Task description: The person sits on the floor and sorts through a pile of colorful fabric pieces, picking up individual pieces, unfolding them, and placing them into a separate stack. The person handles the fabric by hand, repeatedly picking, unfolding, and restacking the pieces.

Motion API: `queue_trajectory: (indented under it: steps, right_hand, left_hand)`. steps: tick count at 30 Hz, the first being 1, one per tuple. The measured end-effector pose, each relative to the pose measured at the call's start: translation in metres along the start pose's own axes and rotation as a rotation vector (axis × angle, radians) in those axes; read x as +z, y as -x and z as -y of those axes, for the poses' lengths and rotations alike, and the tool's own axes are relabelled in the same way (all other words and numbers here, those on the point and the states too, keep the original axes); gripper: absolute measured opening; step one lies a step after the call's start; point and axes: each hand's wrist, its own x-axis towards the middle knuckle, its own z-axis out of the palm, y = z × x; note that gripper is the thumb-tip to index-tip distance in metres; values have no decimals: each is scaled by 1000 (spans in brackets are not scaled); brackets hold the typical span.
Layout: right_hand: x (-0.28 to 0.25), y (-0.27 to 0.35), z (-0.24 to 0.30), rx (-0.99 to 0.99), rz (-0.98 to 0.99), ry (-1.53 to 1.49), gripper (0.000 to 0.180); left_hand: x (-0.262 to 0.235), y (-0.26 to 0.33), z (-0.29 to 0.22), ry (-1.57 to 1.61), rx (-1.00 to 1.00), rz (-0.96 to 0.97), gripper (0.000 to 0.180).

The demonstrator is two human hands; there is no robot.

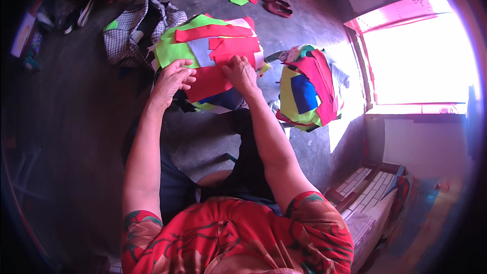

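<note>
At the near edge of the cloth pile (168,53): red piece (205,83) — left hand (175,78) unclenched, right hand (242,75) curled, grip indeterminable; best smoothed flat, middle outward.

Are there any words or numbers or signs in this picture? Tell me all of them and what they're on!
No words, numbers or signs that I can read.
Nearer cloth pile: plain coloured pieces, no writing that I can see.
Cloth pile on the right: none that I can see.
Red shirt: a pattern, no letters that I can make out.
Pale thing at the left edge: too blurred to tell.
</note>
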Motion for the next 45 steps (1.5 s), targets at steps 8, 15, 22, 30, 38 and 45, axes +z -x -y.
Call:
queue_trajectory:
  steps: [8,15,22,30,38,45]
  right_hand:
    - [-71,45,6,-134,-190,-52,31]
    - [-124,102,-69,-84,-489,-4,24]
    - [-157,135,-213,235,-699,115,34]
    - [-167,103,-307,628,-720,81,71]
    - [-168,74,-309,974,-566,105,83]
    - [-176,63,-317,926,-706,-327,67]
  left_hand:
    - [1,0,-1,18,1,21,35]
    - [4,1,-2,6,-18,16,33]
    - [5,-1,0,-23,-15,35,32]
    - [13,-3,0,1,-34,15,32]
    - [12,-7,2,-66,-51,23,31]
    - [18,-11,6,-72,-68,36,32]
